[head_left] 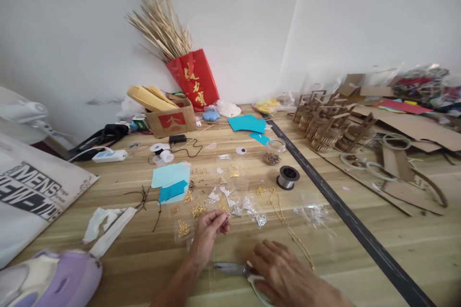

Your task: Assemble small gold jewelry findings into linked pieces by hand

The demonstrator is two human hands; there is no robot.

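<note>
My left hand [212, 231] is closed in a pinch above the near middle of the table. A small reddish thing shows at its fingertips, too tiny to make out. My right hand [284, 268] is closed over the handle of a pair of scissors [230, 267], whose metal blades point left. A pale handle loop shows below the fingers. Gold beads [183, 228] lie left of my left hand. Beyond it are silver rings [261, 221] and small silver findings [247, 203]. A gold chain [284, 220] stretches beyond my right hand.
A wire spool [287, 178] and a bowl of beads [272, 158] stand farther back. Teal sheets [173, 191] lie at left, near a purple-and-white appliance [65, 278]. Small woven baskets [324, 124] crowd the right. A black strip [324, 192] crosses the table.
</note>
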